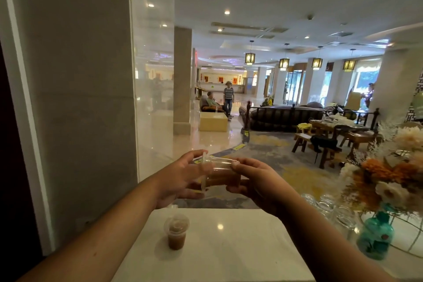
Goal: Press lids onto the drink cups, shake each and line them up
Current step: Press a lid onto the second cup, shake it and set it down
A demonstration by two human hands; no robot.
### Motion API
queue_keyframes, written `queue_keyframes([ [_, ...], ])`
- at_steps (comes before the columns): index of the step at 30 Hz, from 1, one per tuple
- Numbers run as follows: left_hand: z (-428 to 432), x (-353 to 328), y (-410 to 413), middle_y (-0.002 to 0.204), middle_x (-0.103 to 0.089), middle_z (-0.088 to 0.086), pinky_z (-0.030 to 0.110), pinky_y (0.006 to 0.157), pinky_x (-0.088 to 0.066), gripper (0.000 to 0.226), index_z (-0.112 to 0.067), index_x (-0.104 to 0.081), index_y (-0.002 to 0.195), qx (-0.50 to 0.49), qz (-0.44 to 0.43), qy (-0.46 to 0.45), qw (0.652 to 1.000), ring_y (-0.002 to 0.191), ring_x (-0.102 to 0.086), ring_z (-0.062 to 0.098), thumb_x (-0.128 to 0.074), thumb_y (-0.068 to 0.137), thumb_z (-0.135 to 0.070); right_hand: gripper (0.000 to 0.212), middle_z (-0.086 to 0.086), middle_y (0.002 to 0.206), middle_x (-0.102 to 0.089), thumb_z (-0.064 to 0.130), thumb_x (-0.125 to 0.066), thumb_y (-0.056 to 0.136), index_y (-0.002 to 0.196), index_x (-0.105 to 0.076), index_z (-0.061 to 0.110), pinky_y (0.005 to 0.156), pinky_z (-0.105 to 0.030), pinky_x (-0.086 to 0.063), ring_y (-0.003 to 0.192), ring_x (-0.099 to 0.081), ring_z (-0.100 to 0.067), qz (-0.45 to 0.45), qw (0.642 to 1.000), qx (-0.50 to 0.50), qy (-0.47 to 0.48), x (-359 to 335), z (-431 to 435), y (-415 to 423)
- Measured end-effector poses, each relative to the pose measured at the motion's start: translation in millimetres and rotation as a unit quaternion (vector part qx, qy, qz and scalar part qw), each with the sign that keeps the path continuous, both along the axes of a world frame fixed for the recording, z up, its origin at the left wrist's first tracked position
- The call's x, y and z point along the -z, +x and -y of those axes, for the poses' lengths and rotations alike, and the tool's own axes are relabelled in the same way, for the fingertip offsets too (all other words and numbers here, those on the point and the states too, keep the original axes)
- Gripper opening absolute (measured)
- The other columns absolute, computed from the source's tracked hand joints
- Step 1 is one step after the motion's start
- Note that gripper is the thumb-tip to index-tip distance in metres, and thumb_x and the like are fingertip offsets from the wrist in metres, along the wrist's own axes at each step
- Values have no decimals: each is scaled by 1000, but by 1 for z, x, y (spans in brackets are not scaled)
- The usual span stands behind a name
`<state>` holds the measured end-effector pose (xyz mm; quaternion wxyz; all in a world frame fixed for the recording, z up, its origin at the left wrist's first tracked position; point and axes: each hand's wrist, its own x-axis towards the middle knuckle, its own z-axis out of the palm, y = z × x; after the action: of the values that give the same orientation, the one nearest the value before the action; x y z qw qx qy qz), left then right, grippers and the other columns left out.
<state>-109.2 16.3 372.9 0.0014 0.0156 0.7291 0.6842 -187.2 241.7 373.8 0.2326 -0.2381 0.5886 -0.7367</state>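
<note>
Progress: one lidded cup [176,232] of brown drink stood upright on the white table [229,247], near left; a second cup [220,173] was held on its side in the air beyond the table's far edge, lid to the left, judged mid-shake.
Remaining: setting it beside the first; no other task cups visible.
Left hand [183,178]: partly closed, fingers against the lid end.
Right hand [254,181]: closed round the cup's base end.

I hold a lidded cup [220,173] of brown drink on its side above the white counter [229,247], my left hand [183,178] at the lid [203,171], my right hand [254,181] at its base. Below my left fingers, a second lidded cup [176,232] stands upright.
</note>
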Motion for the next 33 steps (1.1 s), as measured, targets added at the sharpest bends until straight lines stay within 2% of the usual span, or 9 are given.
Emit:
queue_keyframes([
  [2, -4, -4, -1, 130, -67, 16, 44, 85, -66, 75, -35, -51, 141, -11, 31, -5, 999, 102, -78, 40, -67, 77, -69, 33, -26, 132, -66, 5, -60, 99, 132, -63, 5, 95, -48, -57, 120, -66, -43, -15, 1000, -10, -7, 1, -2, -2],
  [4, -6, -6, -2, 126, -69, 19, 42, 79, -67, 74, -31, -54, 137, -29, 38, -2, 999, 98, -78, 44, -65, 75, -71, 36, -23, 132, -66, 3, -61, 98, 134, -61, 7, 97, -49, -57, 120, -66, -43, -16, 1000, -14, -16, 3, -3, -3],
  [6, -5, -6, -4, 126, -70, 19, 41, 78, -68, 72, -28, -57, 135, -32, 21, 23, 999, 99, -77, 46, -72, 74, -65, 35, -22, 129, -68, 9, -62, 99, 134, -63, 9, 94, -46, -59, 112, -69, -43, -3, 1000, -12, -21, 4, -2, -4],
  [10, -3, -5, -3, 131, -69, 17, 54, 93, -64, 66, -34, -58, 135, -5, -14, 44, 999, 108, -75, 42, -89, 77, -42, 33, -23, 117, -72, 24, -64, 99, 127, -68, 5, 78, -36, -63, 89, -74, -34, 38, 999, 7, -8, 3, -4, -6],
  [12, -4, -4, -2, 136, -65, 13, 58, 97, -61, 70, -35, -55, 140, 6, -17, 47, 999, 114, -72, 40, -87, 78, -37, 31, -25, 123, -69, 17, -65, 98, 126, -68, 4, 81, -37, -63, 98, -75, -37, 34, 999, -2, -14, 2, -6, -8],
  [17, -13, -8, -2, 128, -67, 19, 46, 83, -67, 61, -33, -53, 138, -20, 45, 19, 999, 105, -75, 45, -63, 87, -66, 41, -25, 134, -65, 0, -64, 95, 135, -60, 6, 95, -47, -59, 117, -68, -43, 1, 999, -18, -38, 5, -6, -9],
  [23, -11, -1, -2, 133, -64, 20, 54, 98, -61, 74, -34, -55, 141, -5, -3, 100, 995, 114, -72, 46, -89, 75, -39, 34, -28, 127, -67, 18, -66, 98, 129, -64, 4, 95, -44, -61, 114, -70, -43, 32, 999, 7, -17, 2, -8, -7],
  [27, -28, 18, -7, 146, -58, 27, 49, 102, -58, 68, -20, -58, 144, -11, -4, 289, 957, 127, -63, 48, -83, 84, -41, 34, -20, 120, -68, 24, -71, 94, 124, -65, 10, 79, -32, -64, 101, -73, -34, -71, 994, 37, 77, -31, -4, -12],
  [33, -71, 41, -13, 135, -68, 29, 39, 72, -68, 70, -10, -71, 133, 0, 33, 490, 871, 98, -76, 38, -61, 92, -66, 40, -10, 104, -76, 37, -74, 91, 124, -67, 17, 66, -29, -63, 71, -70, -19, -310, 903, 58, 291, -89, 14, -19],
])
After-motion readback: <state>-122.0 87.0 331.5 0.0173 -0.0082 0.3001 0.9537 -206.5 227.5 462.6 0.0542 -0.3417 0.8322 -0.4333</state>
